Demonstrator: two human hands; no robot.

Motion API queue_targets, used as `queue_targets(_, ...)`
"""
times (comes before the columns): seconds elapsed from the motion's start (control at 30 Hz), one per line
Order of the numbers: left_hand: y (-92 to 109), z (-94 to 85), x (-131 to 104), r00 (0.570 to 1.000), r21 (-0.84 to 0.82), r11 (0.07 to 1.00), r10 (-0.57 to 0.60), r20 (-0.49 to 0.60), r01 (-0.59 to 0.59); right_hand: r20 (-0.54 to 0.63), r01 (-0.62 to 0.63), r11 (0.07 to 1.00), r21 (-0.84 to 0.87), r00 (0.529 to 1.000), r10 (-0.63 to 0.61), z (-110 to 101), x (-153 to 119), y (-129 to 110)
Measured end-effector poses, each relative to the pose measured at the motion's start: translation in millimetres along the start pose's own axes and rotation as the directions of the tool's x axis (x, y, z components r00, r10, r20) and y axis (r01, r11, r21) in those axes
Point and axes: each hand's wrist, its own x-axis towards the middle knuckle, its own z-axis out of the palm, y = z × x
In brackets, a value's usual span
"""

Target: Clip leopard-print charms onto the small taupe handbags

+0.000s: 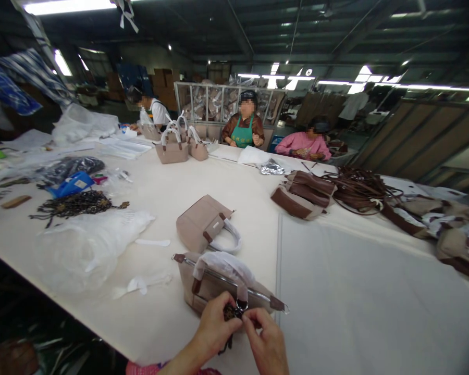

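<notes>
A beige handbag (pixel 219 281) with brown trim stands at the table's near edge, its handle (pixel 222 265) wrapped in white film. In front of it, my left hand (pixel 214 324) pinches a dark bag charm (pixel 230 312) with hanging strands. My right hand (pixel 266 338) is closed at the charm's other side, just below a metal ring (pixel 241 305) at the handle base. The fingers partly hide what the right fingertips grip. Behind this bag, a second beige handbag (pixel 198 224) lies on its side, its wrapped handle toward the right.
Dark charms (pixel 80 204) lie piled at left beside a blue packet (pixel 71 184) and a clear plastic bag (pixel 89 250). Brown straps (pixel 359 190) and brown-beige bags (pixel 303 195) lie at right. Several people, one in a green apron (pixel 243 136), are across the table (pixel 242 182).
</notes>
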Motion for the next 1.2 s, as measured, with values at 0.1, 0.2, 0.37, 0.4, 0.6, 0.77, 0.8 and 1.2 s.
queue_targets(0.1, 1.2, -0.2, -1.2, 1.0, -0.001, 1.0, 0.006, -0.004, -0.006, 0.009, 0.006, 1.0, -0.007, 1.0, -0.006, -0.3, 0.1, -0.1)
queue_targets(0.2, 1.1, 0.7, -1.6, 1.0, 0.005, 1.0, 0.002, -0.006, -0.002, 0.0, -0.001, 1.0, 0.008, 1.0, 0.001, -0.1, 0.4, -2.4)
queue_targets(0.37, 1.8, 1.6, -2.7, 1.0, -0.005, 1.0, -0.003, -0.01, 0.003, 0.01, -0.022, 0.999, 0.049, 1.0, 0.021, 0.4, 0.7, -4.8)
queue_targets(0.4, 2.9, 1.2, -3.4, 1.0, -0.01, 1.0, -0.01, -0.005, 0.009, -0.004, -0.03, 0.998, 0.063, 1.0, 0.031, 0.6, 0.8, -5.3)
queue_targets(0.6, 8.3, -3.6, -5.4, 0.999, -0.028, 0.999, 0.042, 0.025, -0.041, -0.083, -0.026, 0.991, 0.132, 0.996, 0.037, 5.4, 3.8, -7.5)
queue_targets(0.77, 5.3, -5.2, 0.5, 0.998, 0.057, 0.997, 0.054, 0.037, -0.056, -0.05, -0.019, 0.992, 0.121, 0.998, 0.025, 7.0, 7.4, 0.1)
queue_targets(0.8, 5.4, -5.9, 1.2, 0.998, 0.082, 0.995, 0.056, 0.037, -0.059, -0.016, -0.013, 0.994, 0.107, 1.0, 0.014, 4.2, 7.9, 2.6)
queue_targets(1.2, 5.0, -20.0, -0.3, 0.989, 0.242, 0.962, 0.144, -0.045, -0.129, -0.198, 0.257, 0.965, -0.054, 0.945, -0.262, -19.3, 5.0, 17.5)
